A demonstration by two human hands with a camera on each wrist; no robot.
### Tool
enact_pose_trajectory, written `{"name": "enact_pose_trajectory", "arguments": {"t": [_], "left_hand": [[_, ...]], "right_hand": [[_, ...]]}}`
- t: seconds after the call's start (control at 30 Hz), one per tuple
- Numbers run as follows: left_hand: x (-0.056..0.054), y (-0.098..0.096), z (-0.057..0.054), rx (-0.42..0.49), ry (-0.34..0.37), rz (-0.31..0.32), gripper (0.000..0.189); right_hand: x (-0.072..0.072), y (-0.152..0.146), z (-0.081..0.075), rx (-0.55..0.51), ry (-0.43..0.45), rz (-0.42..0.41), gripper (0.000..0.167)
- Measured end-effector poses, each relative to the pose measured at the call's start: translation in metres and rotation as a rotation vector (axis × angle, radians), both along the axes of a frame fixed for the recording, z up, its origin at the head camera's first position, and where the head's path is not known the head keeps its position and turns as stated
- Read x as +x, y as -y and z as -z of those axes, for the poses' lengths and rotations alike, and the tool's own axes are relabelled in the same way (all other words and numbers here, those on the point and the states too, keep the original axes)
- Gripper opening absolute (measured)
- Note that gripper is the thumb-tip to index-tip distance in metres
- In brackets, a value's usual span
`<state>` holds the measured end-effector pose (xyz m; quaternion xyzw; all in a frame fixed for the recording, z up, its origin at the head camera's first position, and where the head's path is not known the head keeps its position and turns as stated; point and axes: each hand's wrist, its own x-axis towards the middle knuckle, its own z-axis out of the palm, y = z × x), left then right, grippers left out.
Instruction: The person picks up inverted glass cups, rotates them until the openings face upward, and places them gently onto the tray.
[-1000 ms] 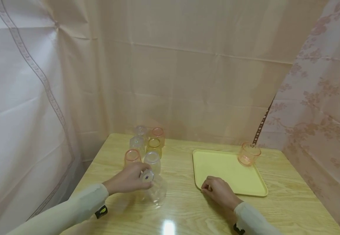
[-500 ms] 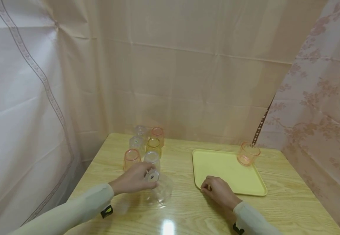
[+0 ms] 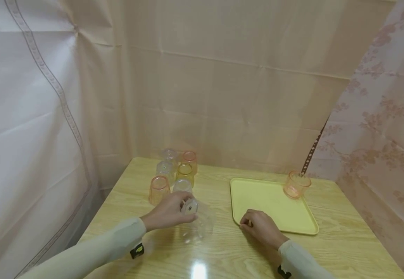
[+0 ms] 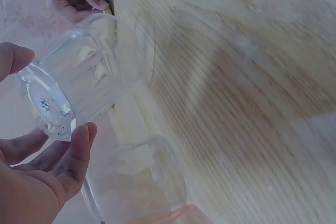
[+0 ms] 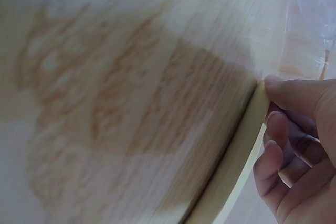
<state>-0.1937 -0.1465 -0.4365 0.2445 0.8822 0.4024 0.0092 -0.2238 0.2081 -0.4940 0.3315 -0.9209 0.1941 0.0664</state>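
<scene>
My left hand [image 3: 170,210] grips a clear glass cup [image 4: 84,72] by its base, thumb on one side and fingers on the other. The cup is upside down and tilted, its mouth toward the table and to the right. Just behind it another clear cup [image 3: 182,186] stands inverted, partly covered by the hand. My right hand [image 3: 261,225] pinches the near left corner of the yellow tray [image 3: 268,201] between thumb and curled fingers. In the right wrist view the thumb [image 5: 294,94] lies on the tray's rim [image 5: 231,182].
Inverted cups crowd the table's left: an orange one [image 3: 159,190], a yellow one [image 3: 185,174], a pink one [image 3: 190,161] and clear ones [image 3: 165,170] behind. An upright orange cup [image 3: 297,185] stands at the tray's far right corner. Curtains [image 3: 223,97] close off the back and sides.
My left hand has moved to the right with the clear glass cup. The right hand keeps its hold on the tray corner. The head view has shifted slightly.
</scene>
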Motion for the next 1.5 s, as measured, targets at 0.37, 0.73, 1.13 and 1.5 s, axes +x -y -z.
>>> {"name": "enact_pose_trajectory", "arguments": {"t": [0.37,0.73,1.13,1.5], "left_hand": [[-0.004,-0.014,0.0,0.013,0.002,-0.005,0.048],[-0.009,-0.029,0.006,0.062,-0.001,0.007,0.041],[-0.014,-0.039,0.013,0.102,-0.009,0.023,0.039],[-0.013,-0.046,0.017,0.144,0.033,0.023,0.045]], "right_hand": [[0.0,-0.005,0.001,-0.009,0.059,0.011,0.005],[-0.002,-0.008,0.002,-0.031,0.066,0.021,0.006],[0.002,-0.006,-0.009,-0.226,0.346,0.095,0.017],[0.006,-0.006,-0.031,-0.795,0.952,0.122,0.048]]}}
